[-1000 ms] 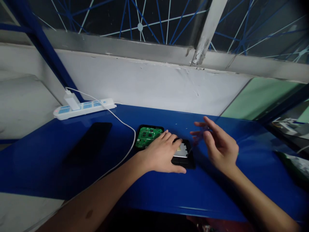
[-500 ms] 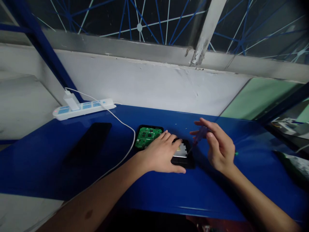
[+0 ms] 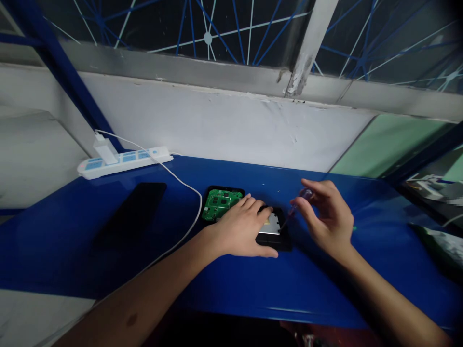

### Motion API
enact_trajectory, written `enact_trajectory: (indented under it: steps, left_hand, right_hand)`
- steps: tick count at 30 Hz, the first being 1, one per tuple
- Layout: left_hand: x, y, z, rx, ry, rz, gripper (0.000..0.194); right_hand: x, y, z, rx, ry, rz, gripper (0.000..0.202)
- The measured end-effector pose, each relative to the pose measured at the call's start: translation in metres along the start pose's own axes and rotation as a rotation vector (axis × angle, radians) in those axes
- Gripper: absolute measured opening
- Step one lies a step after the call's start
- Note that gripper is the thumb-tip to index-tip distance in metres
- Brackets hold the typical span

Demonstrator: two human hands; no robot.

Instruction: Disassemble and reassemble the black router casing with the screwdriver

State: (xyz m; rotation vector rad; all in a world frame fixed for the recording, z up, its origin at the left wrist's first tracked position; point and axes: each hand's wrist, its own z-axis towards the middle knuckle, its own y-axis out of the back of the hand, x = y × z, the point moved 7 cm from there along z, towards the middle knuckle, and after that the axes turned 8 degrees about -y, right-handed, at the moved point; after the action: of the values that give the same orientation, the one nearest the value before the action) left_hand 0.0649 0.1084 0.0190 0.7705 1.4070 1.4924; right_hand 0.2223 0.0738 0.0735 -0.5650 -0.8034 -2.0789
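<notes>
My left hand (image 3: 241, 227) lies flat with fingers spread over a black casing (image 3: 273, 242), pressing on it. A silver metal plate (image 3: 270, 224) shows in this casing past my fingers; the rest is covered by the hand. In my right hand (image 3: 327, 214) is a screwdriver (image 3: 293, 207) with a see-through purplish handle, gripped between thumb and fingers. It tilts, with its tip down at the right edge of the silver plate. Just left of the casing, partly behind my left hand, a green circuit board (image 3: 220, 203) sits in a black shell.
On the blue table (image 3: 231, 289) a white cable (image 3: 188, 185) runs from a charger (image 3: 106, 149) in a power strip (image 3: 126, 164) past the board. A dark flat object (image 3: 132, 212) lies at left. At the right edge rests a crumpled bag (image 3: 443, 250).
The fingers of my right hand have turned and curled around the screwdriver handle, the index finger bending. My left hand stays in place on the casing.
</notes>
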Motion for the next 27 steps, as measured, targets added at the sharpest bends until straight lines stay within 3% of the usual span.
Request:
enact_trajectory:
  steps: [8, 13, 18, 22, 27]
  left_hand:
    - [-0.0009, 0.0018, 0.0006, -0.021, 0.000, 0.013, 0.094]
    - [-0.0008, 0.0008, 0.0004, -0.004, 0.001, 0.011, 0.095]
    - [0.0010, 0.0003, -0.0003, -0.015, 0.009, -0.013, 0.101]
    - [0.0025, -0.0003, -0.0005, -0.014, 0.010, -0.016, 0.102]
    - [0.0044, -0.0010, -0.0003, -0.014, 0.022, -0.016, 0.102]
  right_hand:
    - [-0.0001, -0.0031, -0.0007, 0.088, -0.007, 0.071, 0.038]
    - [-0.0030, -0.0023, -0.0018, 0.052, -0.047, 0.042, 0.040]
    - [0.0020, -0.0002, 0.0007, 0.003, 0.035, -0.033, 0.035]
    - [0.0007, -0.0016, 0.0011, 0.054, 0.004, 0.039, 0.030]
    - [0.0010, -0.0019, 0.0003, 0.098, -0.038, 0.070, 0.038]
